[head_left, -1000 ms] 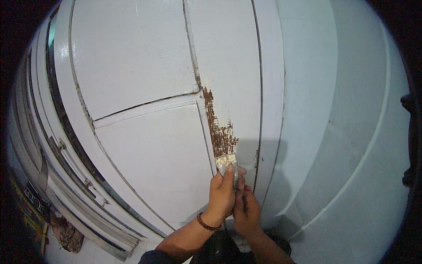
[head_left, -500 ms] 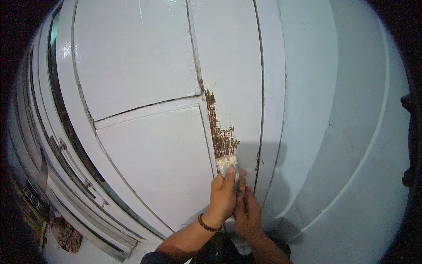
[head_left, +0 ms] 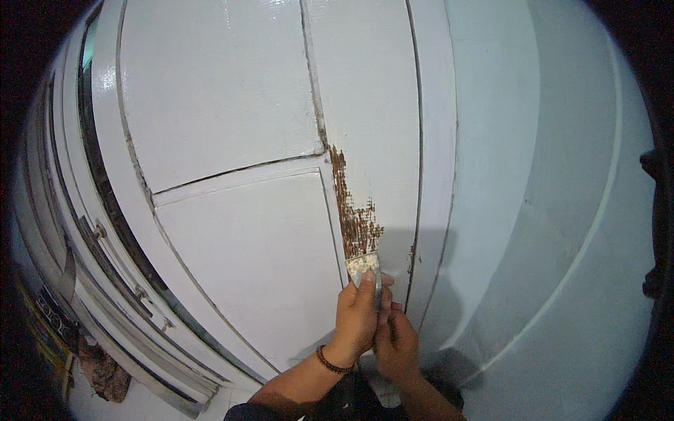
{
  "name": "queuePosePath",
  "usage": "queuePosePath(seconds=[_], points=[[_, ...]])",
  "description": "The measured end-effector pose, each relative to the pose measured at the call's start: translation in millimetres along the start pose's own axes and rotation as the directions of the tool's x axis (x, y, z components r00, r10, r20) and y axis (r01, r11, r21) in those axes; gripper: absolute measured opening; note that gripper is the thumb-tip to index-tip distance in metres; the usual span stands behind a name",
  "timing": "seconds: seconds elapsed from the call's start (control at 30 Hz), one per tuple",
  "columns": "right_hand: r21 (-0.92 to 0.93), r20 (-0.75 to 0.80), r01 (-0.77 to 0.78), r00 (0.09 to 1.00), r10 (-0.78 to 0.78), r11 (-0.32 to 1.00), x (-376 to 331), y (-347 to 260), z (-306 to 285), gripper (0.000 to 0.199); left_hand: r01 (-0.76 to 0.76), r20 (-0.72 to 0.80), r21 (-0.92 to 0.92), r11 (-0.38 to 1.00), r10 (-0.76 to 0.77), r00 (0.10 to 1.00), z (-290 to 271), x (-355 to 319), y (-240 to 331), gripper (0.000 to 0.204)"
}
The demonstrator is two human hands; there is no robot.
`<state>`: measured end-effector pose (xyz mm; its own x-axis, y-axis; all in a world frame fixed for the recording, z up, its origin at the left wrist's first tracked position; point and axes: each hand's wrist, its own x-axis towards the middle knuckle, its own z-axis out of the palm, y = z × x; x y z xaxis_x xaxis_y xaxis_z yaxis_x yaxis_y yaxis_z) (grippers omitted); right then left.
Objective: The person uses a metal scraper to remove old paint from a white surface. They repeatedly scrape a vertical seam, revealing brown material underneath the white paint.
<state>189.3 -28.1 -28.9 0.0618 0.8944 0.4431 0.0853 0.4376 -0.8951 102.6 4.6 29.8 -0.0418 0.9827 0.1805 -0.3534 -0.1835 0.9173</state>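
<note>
A putty knife (head_left: 357, 269), its blade covered with cream paint flakes, lies against the white door (head_left: 239, 259). My left hand (head_left: 356, 319), with a beaded bracelet at the wrist, is closed round it, the thumb pressed on the blade's face. Just to the right and lower, my right hand (head_left: 397, 345) is closed at the handle end, which the fingers mostly hide. Directly above the blade runs a stripped patch (head_left: 359, 228) of rough brown wood. It is narrow at the top and wider near the knife.
A pale blue-grey wall (head_left: 562, 231) stands right of the door frame (head_left: 439, 154). On the left are a white slatted shutter or door leaf (head_left: 116, 309) with metal fittings and a brown crumpled thing (head_left: 105, 372) on the tiled floor (head_left: 151, 400).
The putty knife has slid down the door a little, and a bit more brown wood shows above its blade. Both hands keep their hold.
</note>
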Motion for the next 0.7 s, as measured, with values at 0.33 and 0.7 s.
queuePosePath(seconds=[0.33,0.7], points=[[-0.033,-0.016,0.086,0.996,-0.087,0.996,1.8,-3.2,-0.9,0.027,-0.067,0.007,0.041,0.997,0.067,0.998,4.1,2.5,2.5,0.044],[0.021,-0.017,0.047,0.999,-0.047,0.999,-1.6,-2.4,1.1,0.027,0.005,0.047,-0.063,0.998,-0.002,0.999,1.8,-1.2,4.4,0.042]])
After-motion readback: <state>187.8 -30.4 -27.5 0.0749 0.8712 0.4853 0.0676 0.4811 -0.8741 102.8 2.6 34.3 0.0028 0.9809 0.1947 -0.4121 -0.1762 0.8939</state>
